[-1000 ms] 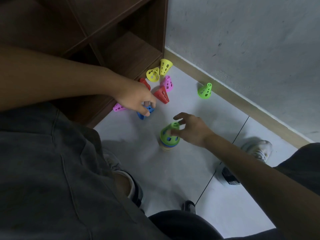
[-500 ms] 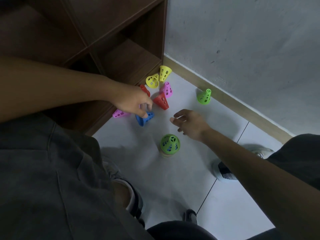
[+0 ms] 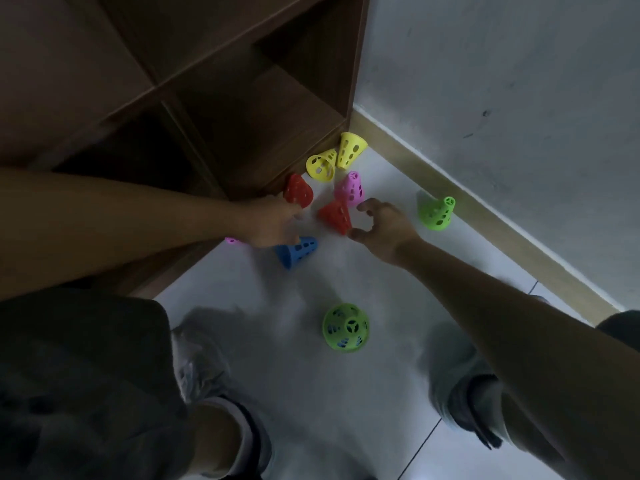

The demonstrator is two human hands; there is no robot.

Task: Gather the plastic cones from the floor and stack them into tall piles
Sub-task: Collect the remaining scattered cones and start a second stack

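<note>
The person bends over the floor (image 3: 346, 393) with both arms stretched toward a group of loose cones beside the wooden shelf (image 3: 242, 98). The left hand (image 3: 273, 223) comes down on the blue cone (image 3: 298, 252), which lies on its side. The fingers are at its narrow end, but motion blur hides them, so I cannot tell if the grip is already pinching the cone or only touching it. The right hand (image 3: 384, 225) has its grip spread, with thumb and fingers curved apart around the wide end of a red cone (image 3: 335, 216). It holds nothing yet; this shape looks like preparation to take that cone.

The pile (image 3: 345, 327) stands upright on the floor nearer to the person, well apart from the loose cones, with a green cone on top. I judge it is put there to have free space around it. How many cones it contains is not visible from above.

Still to gather are a second red cone (image 3: 298, 192), two yellow cones (image 3: 322, 164) (image 3: 349, 148), a pink cone (image 3: 351, 188) and a green cone (image 3: 436, 213) near the baseboard (image 3: 485, 209). Another pink piece (image 3: 231, 240) is almost fully hidden behind the left forearm.
</note>
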